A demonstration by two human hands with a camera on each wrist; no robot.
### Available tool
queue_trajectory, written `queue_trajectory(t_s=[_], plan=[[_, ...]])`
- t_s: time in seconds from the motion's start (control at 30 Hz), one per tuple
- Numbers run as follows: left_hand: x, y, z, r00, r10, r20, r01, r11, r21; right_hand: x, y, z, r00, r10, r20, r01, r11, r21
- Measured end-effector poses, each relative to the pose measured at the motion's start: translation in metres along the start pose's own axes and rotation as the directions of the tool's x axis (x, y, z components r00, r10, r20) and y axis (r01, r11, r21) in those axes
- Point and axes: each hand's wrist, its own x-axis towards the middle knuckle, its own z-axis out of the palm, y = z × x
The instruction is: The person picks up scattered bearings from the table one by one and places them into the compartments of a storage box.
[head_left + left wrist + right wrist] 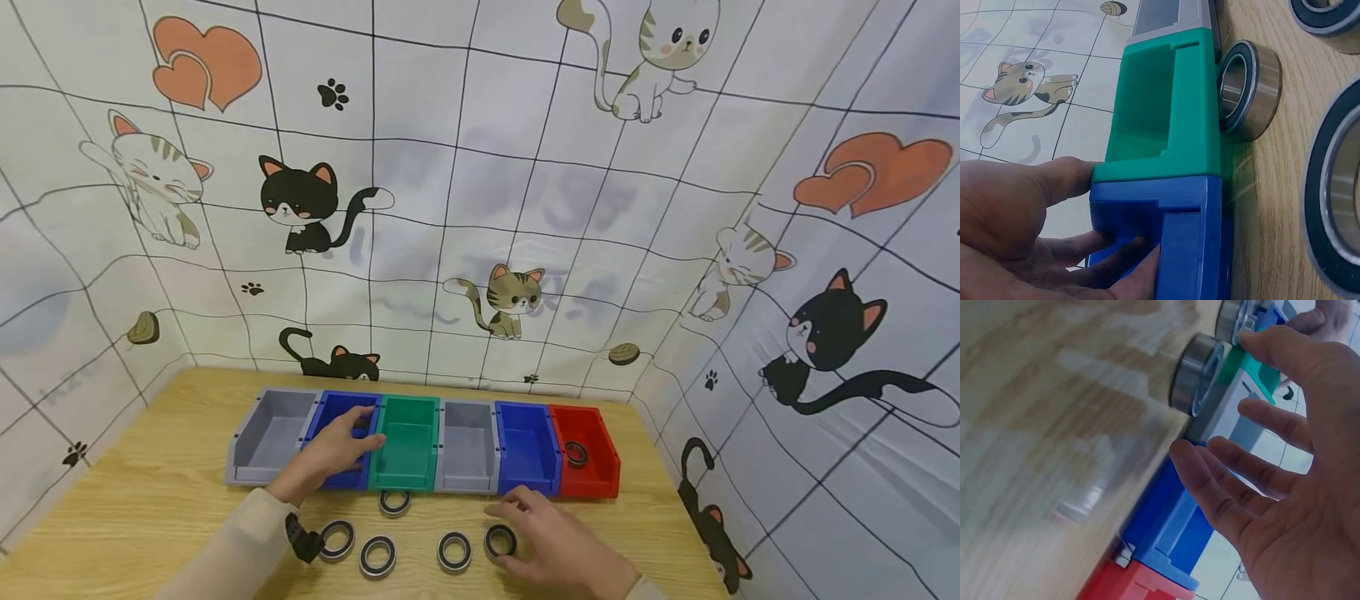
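Note:
My left hand [339, 448] reaches over the blue bin [1188, 256], second from the left, its fingers dipping inside. The thumb lies at the edge of the neighbouring green bin [1194, 112], and no held thing shows in the fingers. A dark object [362, 422] shows partly behind them in the blue bin. Over the table, my right hand [555, 542] spreads its loosely bent fingers beside a ball bearing [500, 542], with the thumb near its lower edge. In the right wrist view, that hand's palm is bare.
Several more bearings lie on the wooden table, including one bearing [454, 552] left of my right hand and another bearing [394, 503] against the green bin. The red bin [600, 492] at the row's right end holds a bearing [576, 453]. Behind hangs a cat-print curtain [420, 250].

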Motion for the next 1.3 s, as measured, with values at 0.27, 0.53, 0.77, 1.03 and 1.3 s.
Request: queue_trajectory(t_s=[0.27, 0.53, 0.77, 1.03, 1.3], plan=[[0.002, -0.002, -0.001, 1.000, -0.011, -0.001, 0.011, 1.000, -0.008, 0.005, 0.000, 0.009, 0.993, -0.092, 0.068, 0.091, 0.996, 0.022], [0.003, -0.002, -0.002, 1.000, -0.019, 0.002, 0.019, 1.000, -0.014, 0.006, 0.002, 0.013, 0.992, -0.110, 0.057, 0.110, 0.994, 0.013], [0.002, -0.002, -0.002, 1.000, -0.015, 0.005, 0.015, 0.999, -0.033, 0.007, 0.000, 0.013, 0.993, -0.102, 0.057, 0.102, 0.995, 0.007], [0.001, -0.003, -0.003, 1.000, -0.016, 0.011, 0.016, 0.999, -0.030, 0.010, 0.002, 0.012, 0.989, -0.119, 0.085, 0.117, 0.993, 0.027], [0.002, -0.003, -0.004, 1.000, -0.013, 0.009, 0.013, 0.999, -0.034, 0.014, 0.003, 0.008, 0.985, -0.143, 0.093, 0.140, 0.989, 0.042]])
